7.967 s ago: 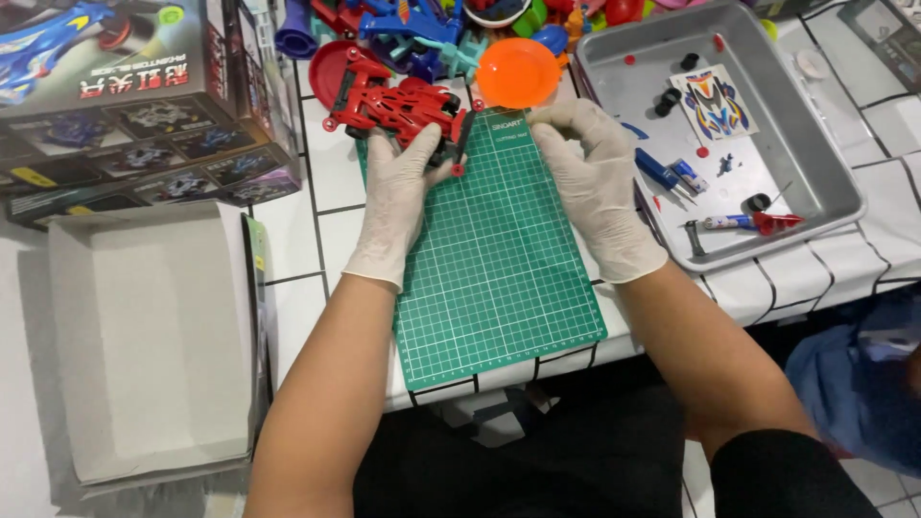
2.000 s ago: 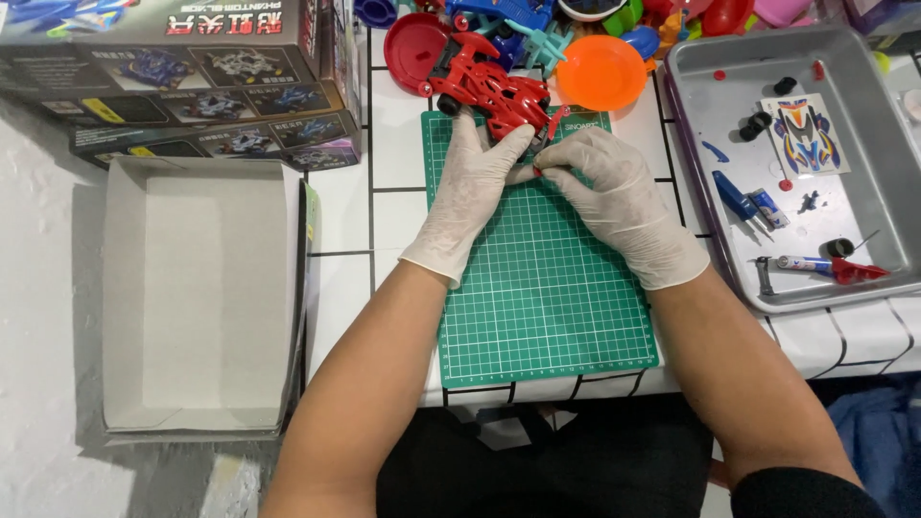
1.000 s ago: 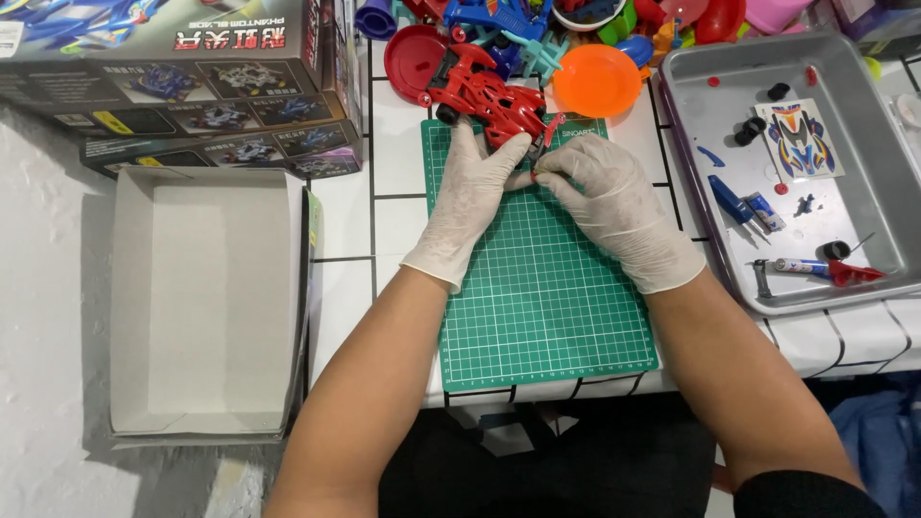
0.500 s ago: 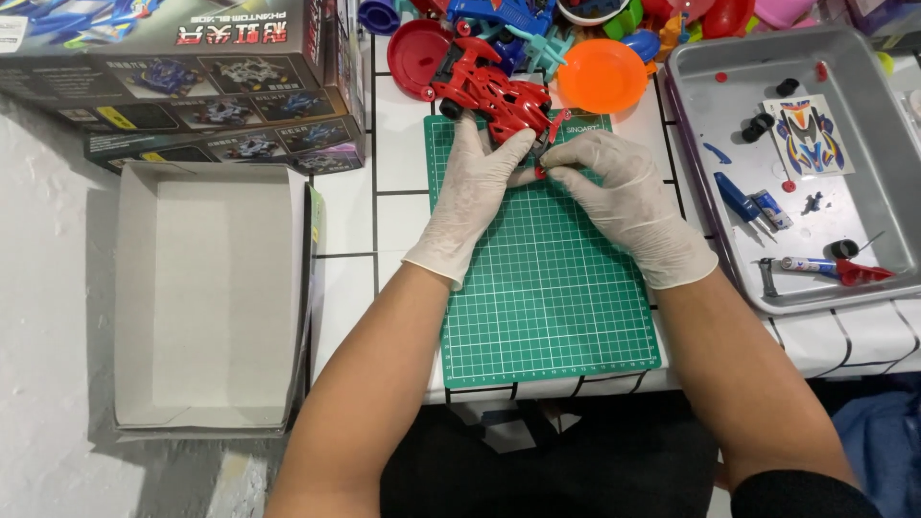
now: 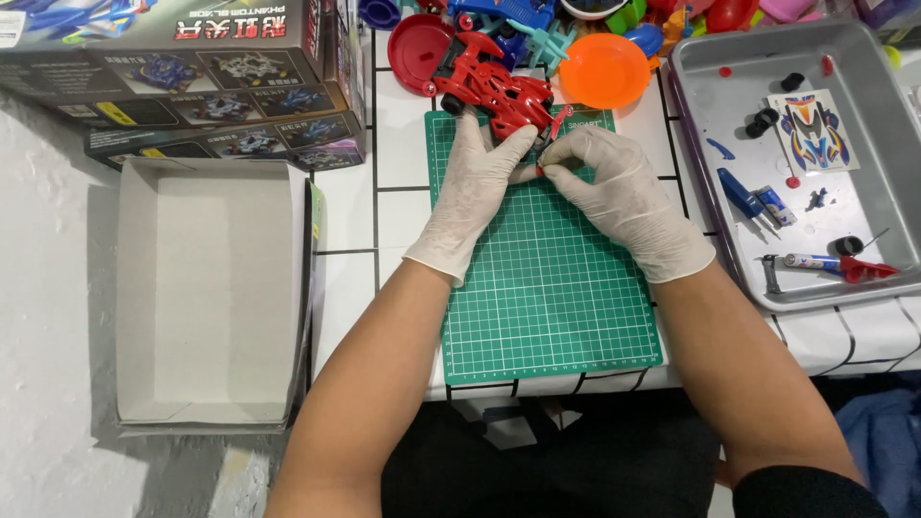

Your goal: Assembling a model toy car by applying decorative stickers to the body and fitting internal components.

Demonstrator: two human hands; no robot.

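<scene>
Both hands gloved white, meeting at the far edge of the green cutting mat; left hand lies fairly flat, fingers stretched toward the red toy car, fingertips touching its near side; right hand curled, thumb and forefinger pinched on a small red part just beside the car; car sits at the mat's far edge, partly off it; red round lid touching the car's far-left side; orange dish just right of the car; grey metal tray at the table's right edge with a sticker sheet, small black parts, blue bits; open empty cardboard box left of the mat; printed kit box at far-left corner.
</scene>
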